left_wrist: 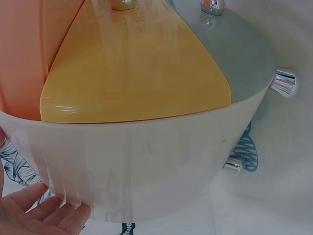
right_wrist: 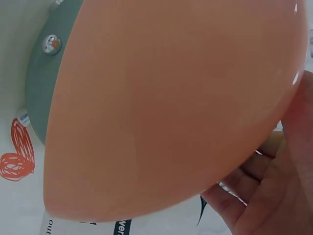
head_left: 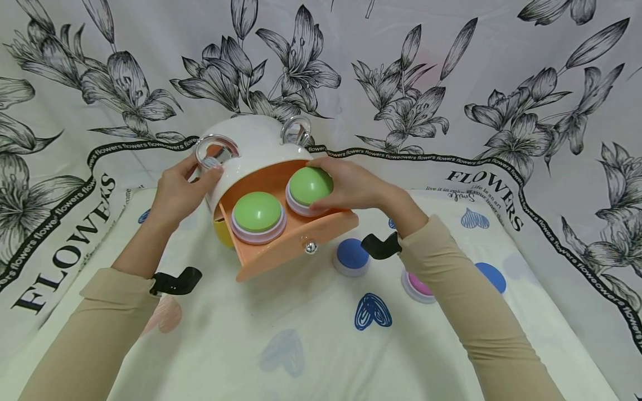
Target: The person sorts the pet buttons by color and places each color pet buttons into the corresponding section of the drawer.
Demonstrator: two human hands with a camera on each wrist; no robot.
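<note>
A white, rounded storage box with two chrome rings on its upper part stands at the back. Its orange drawer, fitted with a small chrome knob, is pulled out. My left hand holds the box's left side, thumb by the chrome ring and fingertips against the white wall. In the drawer's left part sits a round button with a green domed top and a pale lilac base. My right hand grips a matching green button in the drawer's right part, thumb in front.
A blue-topped button lies on the heart-print cloth; a pink-topped one is partly behind the right sleeve. Another blue round top shows beyond that sleeve. Below the orange drawer are a yellow drawer and a grey-green drawer. Flower-print cloth hangs behind.
</note>
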